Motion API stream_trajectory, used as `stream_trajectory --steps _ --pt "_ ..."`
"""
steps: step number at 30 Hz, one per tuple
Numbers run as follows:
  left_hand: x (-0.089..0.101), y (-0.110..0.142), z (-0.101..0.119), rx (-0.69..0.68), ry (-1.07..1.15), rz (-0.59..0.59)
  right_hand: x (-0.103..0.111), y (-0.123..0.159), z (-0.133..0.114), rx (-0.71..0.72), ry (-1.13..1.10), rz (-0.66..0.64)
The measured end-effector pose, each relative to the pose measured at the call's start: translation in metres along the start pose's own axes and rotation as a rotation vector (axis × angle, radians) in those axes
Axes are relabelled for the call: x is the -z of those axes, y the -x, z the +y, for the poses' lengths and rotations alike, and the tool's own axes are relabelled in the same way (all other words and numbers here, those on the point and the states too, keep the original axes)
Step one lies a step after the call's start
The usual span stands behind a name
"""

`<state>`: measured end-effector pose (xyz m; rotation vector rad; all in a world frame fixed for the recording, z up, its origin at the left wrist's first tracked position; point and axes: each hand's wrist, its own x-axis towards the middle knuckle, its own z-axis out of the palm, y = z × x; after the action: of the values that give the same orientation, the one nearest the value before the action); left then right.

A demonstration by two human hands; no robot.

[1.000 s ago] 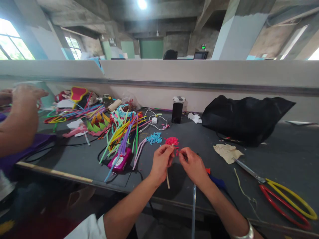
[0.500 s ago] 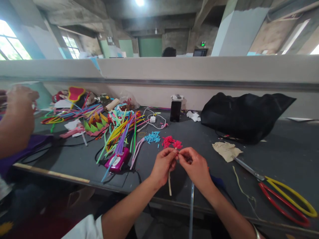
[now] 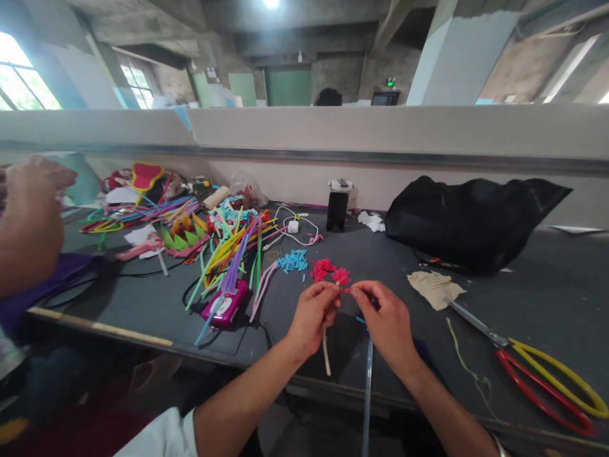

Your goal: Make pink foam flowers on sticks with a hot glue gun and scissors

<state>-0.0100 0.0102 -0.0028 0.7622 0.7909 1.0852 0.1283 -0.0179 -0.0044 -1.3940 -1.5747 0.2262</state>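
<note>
Near the table's front edge, my left hand (image 3: 314, 317) pinches a pinkish-red flower (image 3: 341, 276) by its pale stem (image 3: 326, 355), which hangs down below the fingers. A short gap to the right, my right hand (image 3: 386, 317) is closed, with a small red piece (image 3: 347, 290) showing at its thumb and fingertip. Just behind the flower lies a heap of similar red pieces (image 3: 322, 270), and left of that a heap of blue pieces (image 3: 292, 260). Beneath my right hand, a clear rod (image 3: 367, 387) sticks out over the edge; what it joins is mostly hidden.
Large scissors (image 3: 499, 339) with red and yellow handles lie right, their tip on a beige cloth (image 3: 435, 289). Behind stands a black bag (image 3: 466, 222). Left are colourful pipe cleaners (image 3: 233, 254), a purple box (image 3: 226, 304) and cables. Another person's arm (image 3: 31, 228) is at far left.
My right hand has drawn away to the right from my left hand, and the red piece at its fingertips now shows. My left hand stays at the flower's stem.
</note>
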Motion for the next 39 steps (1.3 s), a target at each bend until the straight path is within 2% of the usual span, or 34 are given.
stream_trajectory --steps 6,12,20,39 --pt "-0.002 0.002 -0.002 -0.061 -0.105 0.046 0.011 -0.005 0.001 0.348 0.212 0.112" --pt "-0.003 0.003 -0.003 -0.094 -0.154 0.063 0.012 -0.006 0.002 0.467 0.384 0.129" --pt "-0.004 0.006 -0.003 -0.098 -0.185 0.068 0.013 -0.004 -0.002 0.476 0.499 0.143" --pt "-0.006 0.007 -0.001 -0.135 -0.280 0.050 0.010 -0.004 0.000 0.470 0.516 0.125"
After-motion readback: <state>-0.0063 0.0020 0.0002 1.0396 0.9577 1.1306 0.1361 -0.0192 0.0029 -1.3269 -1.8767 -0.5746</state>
